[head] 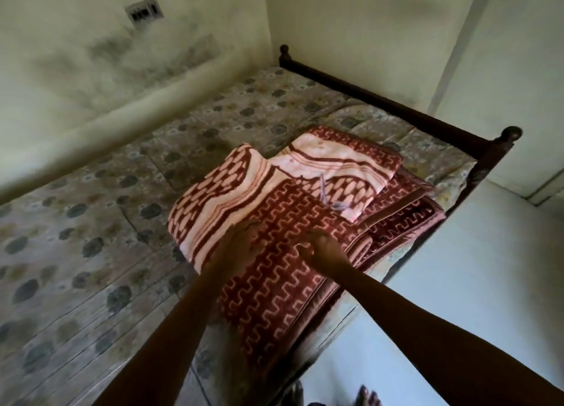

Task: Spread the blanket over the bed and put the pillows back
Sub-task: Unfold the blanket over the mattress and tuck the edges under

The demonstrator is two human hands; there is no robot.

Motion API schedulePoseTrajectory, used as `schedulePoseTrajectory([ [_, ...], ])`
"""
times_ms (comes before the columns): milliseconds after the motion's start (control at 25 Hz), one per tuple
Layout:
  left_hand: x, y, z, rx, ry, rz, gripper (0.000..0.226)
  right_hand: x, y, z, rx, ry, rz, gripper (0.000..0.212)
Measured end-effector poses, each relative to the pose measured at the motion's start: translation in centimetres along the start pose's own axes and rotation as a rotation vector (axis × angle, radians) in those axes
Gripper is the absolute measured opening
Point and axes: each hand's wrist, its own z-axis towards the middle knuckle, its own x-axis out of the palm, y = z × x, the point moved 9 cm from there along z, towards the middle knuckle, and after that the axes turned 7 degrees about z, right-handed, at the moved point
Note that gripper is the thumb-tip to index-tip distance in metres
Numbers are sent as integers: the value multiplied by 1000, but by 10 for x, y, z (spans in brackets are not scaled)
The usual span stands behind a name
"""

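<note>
A red and cream patterned blanket [305, 198] lies partly folded in layers on the right side of the bed [106, 222], near the dark wooden footboard. My left hand [232, 247] grips a fold of its upper layer. My right hand [320, 247] pinches the red zigzag layer beside it. Part of the blanket hangs over the bed's near edge. No pillows are in view.
The bed carries a pale floral sheet and stands against the stained wall [91, 54] on the left. A dark wooden rail with round knobs [396, 106] closes the far end. Light floor [457, 283] lies to the right, where my feet [369, 396] stand.
</note>
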Motion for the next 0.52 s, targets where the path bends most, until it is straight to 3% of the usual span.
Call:
schedulePoseTrajectory([
  [80,-3,-16,22,79,-12,-43,50,-25,-3,6,52,-79,39,20],
  [160,-2,-36,47,187,-23,-44,46,-43,-11,4,113,-134,31,21],
  [320,29,-71,97,358,113,-17,54,-59,-61,-11,392,-80,33,45],
  [520,54,-92,164,371,263,137,62,-65,-141,28,552,54,64,72],
])
